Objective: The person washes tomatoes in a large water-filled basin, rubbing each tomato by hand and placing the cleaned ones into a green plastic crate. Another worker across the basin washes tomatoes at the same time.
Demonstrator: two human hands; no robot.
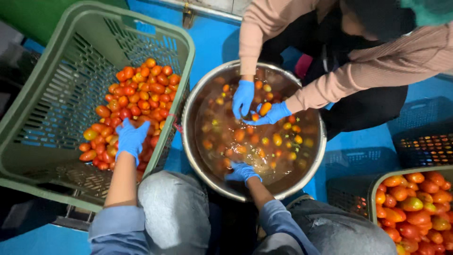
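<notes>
The left hand (131, 137), in a blue glove, lay spread open on the heap of red and orange tomatoes (137, 94) inside the green plastic slatted crate (56, 156), left of the round steel basin (188, 123). The right hand (242, 172) dipped into that basin's murky water (245, 141) at its near edge; its grip could not be told.

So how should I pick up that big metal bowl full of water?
Probably with both hands on the rolled rim of the metal bowl, on opposite sides, fingers hooked under the lip from outside. It is round, has no visible handles, and is full of water and tomatoes, so keep it level.
</notes>
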